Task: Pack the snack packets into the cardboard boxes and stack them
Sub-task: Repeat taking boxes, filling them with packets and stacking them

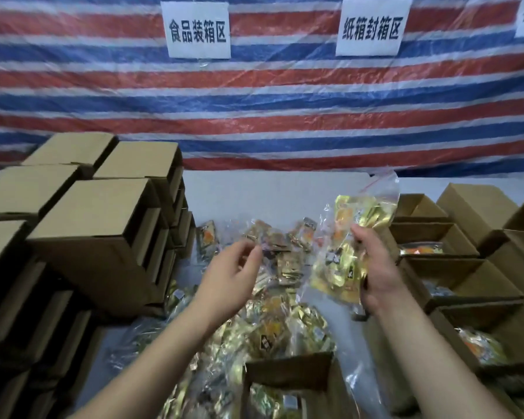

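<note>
Right hand (375, 267) is gripping a clear bag of snack packets (354, 246).
Left hand (230, 273) is hovering loosely curled, grasping nothing, over the loose packets (285, 325) mid-table.

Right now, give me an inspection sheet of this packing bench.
Surface: pale table, bare only at the back.
Job's things: clear bag of snack packets held up; loose packets heaped mid-table; closed boxes stacked left; open boxes right, some holding packets; open box nearest the camera, packets inside.
Clutter: nothing seen.
Grippers: right hand grips the bag; left hand over the heap, fingers loosely curled, holding nothing clear.
Cables: nothing seen.
Surroundings: striped tarp with paper signs.
</note>
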A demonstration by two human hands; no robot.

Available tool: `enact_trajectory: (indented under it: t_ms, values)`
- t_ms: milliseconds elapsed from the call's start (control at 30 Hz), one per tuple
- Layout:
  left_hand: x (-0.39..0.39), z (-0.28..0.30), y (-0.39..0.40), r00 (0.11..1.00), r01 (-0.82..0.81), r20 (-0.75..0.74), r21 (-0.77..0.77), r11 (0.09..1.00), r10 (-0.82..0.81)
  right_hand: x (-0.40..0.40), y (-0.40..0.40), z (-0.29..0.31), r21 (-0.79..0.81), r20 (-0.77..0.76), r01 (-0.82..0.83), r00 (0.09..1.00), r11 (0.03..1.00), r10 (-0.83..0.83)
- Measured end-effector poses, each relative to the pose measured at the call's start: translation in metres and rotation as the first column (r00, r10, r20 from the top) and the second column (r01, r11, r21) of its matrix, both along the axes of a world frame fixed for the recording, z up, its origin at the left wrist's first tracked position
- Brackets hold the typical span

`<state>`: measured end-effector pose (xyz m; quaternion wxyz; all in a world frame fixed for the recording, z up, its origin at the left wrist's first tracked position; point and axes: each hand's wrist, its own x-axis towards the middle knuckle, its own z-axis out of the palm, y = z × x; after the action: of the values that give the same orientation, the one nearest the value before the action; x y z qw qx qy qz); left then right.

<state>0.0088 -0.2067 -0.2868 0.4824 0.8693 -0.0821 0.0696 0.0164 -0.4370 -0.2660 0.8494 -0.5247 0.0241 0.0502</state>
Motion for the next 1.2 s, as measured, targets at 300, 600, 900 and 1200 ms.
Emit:
enact_trajectory:
  t_ms: [300, 600, 900, 1200]
  values:
    - [-0.075, -0.148, 0.022, 0.660, 0.263, -0.741, 0.068, 0.962, -0.128, -0.056, 0.025, -0.077, -0.748, -0.059, -0.387, 0.848, 0.539, 0.527]
    - [-0.079, -0.147, 0.018, 0.683, 0.153, -0.712, -0.078, 0.985, -0.162, -0.064, 0.045, -0.142, -0.773, -0.536, -0.620, 0.523, -0.135, 0.663]
    - [-0.085, -0.159, 0.015, 0.754, 0.049, -0.655, -0.018, 0.999, -0.049, -0.063, 0.056, -0.175, -0.640, -0.704, -0.727, 0.427, -0.247, 0.568]
    - [-0.085, -0.165, 0.011, 0.771, 0.016, -0.635, -0.043, 0.999, -0.040, -0.068, 0.068, -0.148, -0.591, -0.742, -0.774, 0.411, -0.228, 0.529]
